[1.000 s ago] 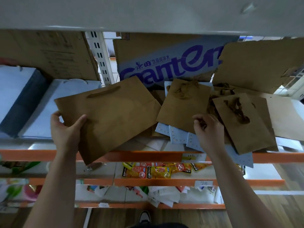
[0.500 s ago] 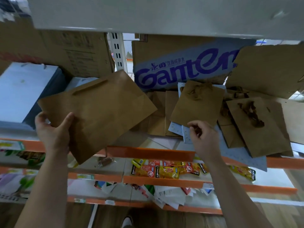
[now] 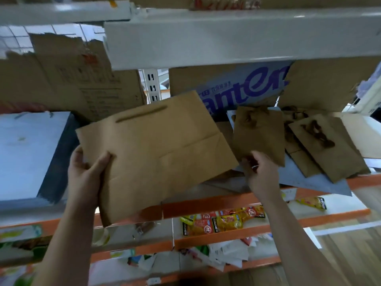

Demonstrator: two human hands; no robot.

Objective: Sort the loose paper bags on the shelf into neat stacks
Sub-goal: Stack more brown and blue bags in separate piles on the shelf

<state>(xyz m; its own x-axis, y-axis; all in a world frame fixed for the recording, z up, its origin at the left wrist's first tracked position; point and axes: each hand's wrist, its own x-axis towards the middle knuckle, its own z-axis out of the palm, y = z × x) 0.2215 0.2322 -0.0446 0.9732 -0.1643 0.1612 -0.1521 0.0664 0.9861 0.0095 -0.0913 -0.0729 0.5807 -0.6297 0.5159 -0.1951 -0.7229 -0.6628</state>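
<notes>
My left hand (image 3: 86, 174) grips the near left edge of a large flat brown paper bag (image 3: 156, 153), held tilted above the front of the orange-edged shelf (image 3: 206, 207). My right hand (image 3: 259, 174) has its fingers curled at the lower corner of a small brown paper bag (image 3: 257, 133) with twisted handles. More small brown bags (image 3: 323, 145) lie overlapped to the right, on pale blue sheets (image 3: 309, 180).
A stack of pale blue bags (image 3: 26, 153) fills the shelf's left side. Cardboard boxes (image 3: 243, 87) stand along the back, with a white shelf beam (image 3: 226, 36) low overhead. Snack packets (image 3: 218, 221) and papers (image 3: 222, 254) lie on the lower shelves.
The large bag in my left hand has swung right and toward the middle, now covering the shelf's centre. My right hand has moved up onto the small bag's lower corner.
</notes>
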